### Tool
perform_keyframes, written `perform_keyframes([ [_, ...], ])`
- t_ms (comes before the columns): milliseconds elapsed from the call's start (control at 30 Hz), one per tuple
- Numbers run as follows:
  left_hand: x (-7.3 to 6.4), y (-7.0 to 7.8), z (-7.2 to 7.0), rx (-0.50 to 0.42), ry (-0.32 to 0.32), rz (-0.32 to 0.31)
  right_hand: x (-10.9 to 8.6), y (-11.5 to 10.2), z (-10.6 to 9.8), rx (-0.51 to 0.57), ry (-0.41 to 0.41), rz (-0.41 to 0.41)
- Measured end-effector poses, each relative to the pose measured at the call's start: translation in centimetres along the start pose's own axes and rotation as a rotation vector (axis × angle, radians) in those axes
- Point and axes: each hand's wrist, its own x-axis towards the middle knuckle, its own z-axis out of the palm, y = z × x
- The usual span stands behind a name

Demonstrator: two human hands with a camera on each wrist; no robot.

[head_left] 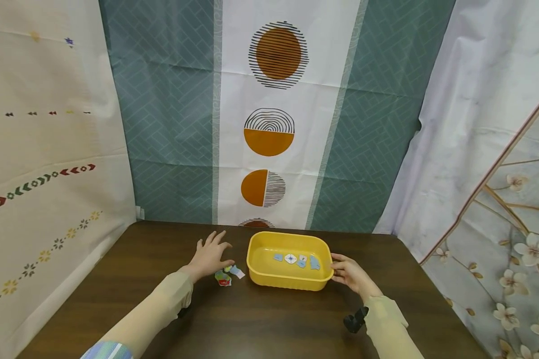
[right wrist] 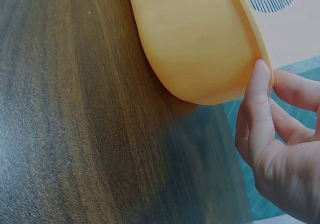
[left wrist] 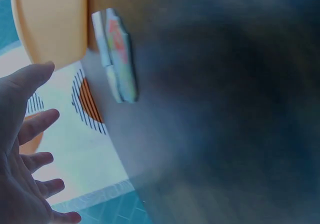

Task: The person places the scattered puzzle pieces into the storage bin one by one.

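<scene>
A yellow plastic tray (head_left: 278,282) stands on the dark wooden table, with several small blue and white puzzle-like pieces (head_left: 314,262) lying inside it. My right hand (head_left: 351,274) pinches the tray's right rim between thumb and fingers, plainly seen in the right wrist view, where the tray (right wrist: 200,44) fills the top. To the left of the tray, a few colourful flat pieces (head_left: 223,278) lie together on the table. My left hand (head_left: 208,257) hovers beside these pieces with its fingers spread, holding nothing. In the left wrist view the pieces (left wrist: 119,54) look overlapped and blurred.
Behind the table (head_left: 260,324) hangs a teal and white curtain (head_left: 175,124) with orange circles. A cream patterned cloth (head_left: 49,149) hangs at the left, and a floral cloth (head_left: 512,224) at the right. A black wrist device (head_left: 356,320) sits under the right wrist.
</scene>
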Motion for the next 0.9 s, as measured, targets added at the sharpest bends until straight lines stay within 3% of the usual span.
perform_keyframes([
  [433,-3.7,-1.8,1.5,-0.043,-0.022,-0.048,-0.1,-0.1,0.0,-0.032,-0.009,-0.019],
  [900,-4.2,-1.9,1.2,-0.020,-0.060,-0.033,-0.3,-0.2,0.1,-0.019,-0.019,-0.018],
])
